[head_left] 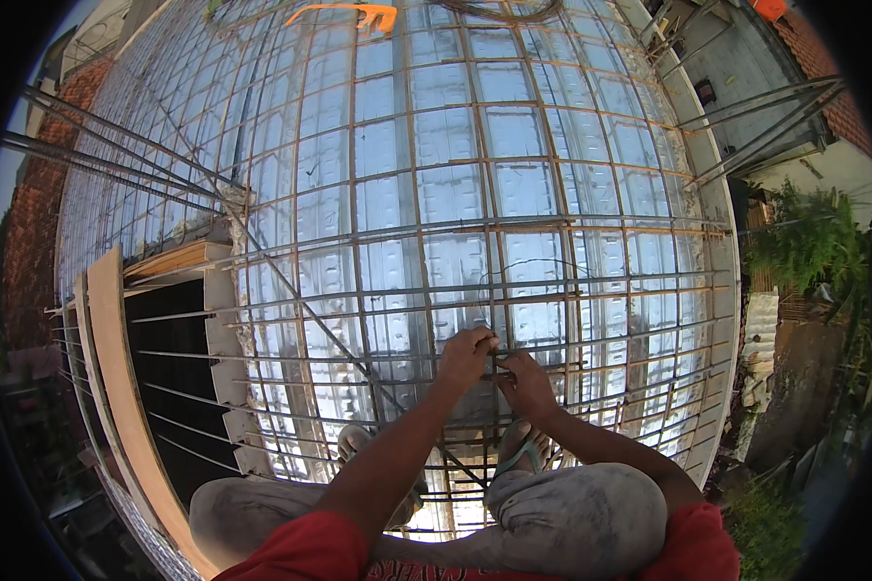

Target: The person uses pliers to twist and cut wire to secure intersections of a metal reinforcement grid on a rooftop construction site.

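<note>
The left hand [468,356] and right hand [530,387] meet almost fingertip to fingertip, each grip curled in with its fingers drawn together at a steel bar [494,310] that runs away from the person. Whether they pinch the bar alone or a thin wire too, I cannot tell. The step in hand looks like close finger work where bars cross; the next move seems to call for both grips steady at that spot.

Just beyond the grip, a thin wire loop [543,260] arcs over the grid. Below it lies a shiny metal deck [446,198]. Nearer the body than the grip is a sandalled foot [521,450]; left of it, a dark opening [170,324] edged by a plank [145,387]. Far beyond lies an orange-handled tool [376,17].
</note>
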`<state>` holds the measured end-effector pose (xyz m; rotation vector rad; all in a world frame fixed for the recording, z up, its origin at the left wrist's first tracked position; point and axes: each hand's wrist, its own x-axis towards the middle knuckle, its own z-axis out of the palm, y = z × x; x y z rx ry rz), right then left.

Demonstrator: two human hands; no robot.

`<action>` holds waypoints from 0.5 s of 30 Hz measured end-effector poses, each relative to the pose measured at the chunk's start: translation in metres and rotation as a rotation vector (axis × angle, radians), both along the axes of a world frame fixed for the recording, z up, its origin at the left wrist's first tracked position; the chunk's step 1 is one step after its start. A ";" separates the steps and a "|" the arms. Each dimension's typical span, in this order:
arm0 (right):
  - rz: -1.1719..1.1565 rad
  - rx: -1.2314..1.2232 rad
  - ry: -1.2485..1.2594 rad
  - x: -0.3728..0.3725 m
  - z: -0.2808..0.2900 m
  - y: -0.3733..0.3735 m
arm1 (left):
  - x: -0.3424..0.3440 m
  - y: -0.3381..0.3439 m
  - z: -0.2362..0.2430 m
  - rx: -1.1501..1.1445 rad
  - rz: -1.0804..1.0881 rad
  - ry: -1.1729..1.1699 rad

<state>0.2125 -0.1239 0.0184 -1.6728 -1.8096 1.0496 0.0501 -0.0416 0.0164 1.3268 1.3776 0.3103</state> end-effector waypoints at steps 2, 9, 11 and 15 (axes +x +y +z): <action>-0.182 -0.287 0.215 -0.019 0.000 -0.014 | 0.004 0.001 -0.016 0.208 -0.064 -0.012; -0.008 -0.377 0.130 -0.001 0.048 -0.033 | -0.003 -0.012 -0.012 0.604 -0.126 0.150; -0.136 -0.308 -0.042 0.025 0.045 -0.076 | -0.007 -0.023 -0.001 0.564 -0.166 0.242; -0.543 -0.484 -0.284 0.054 0.031 -0.166 | 0.001 -0.026 0.005 0.645 -0.185 0.306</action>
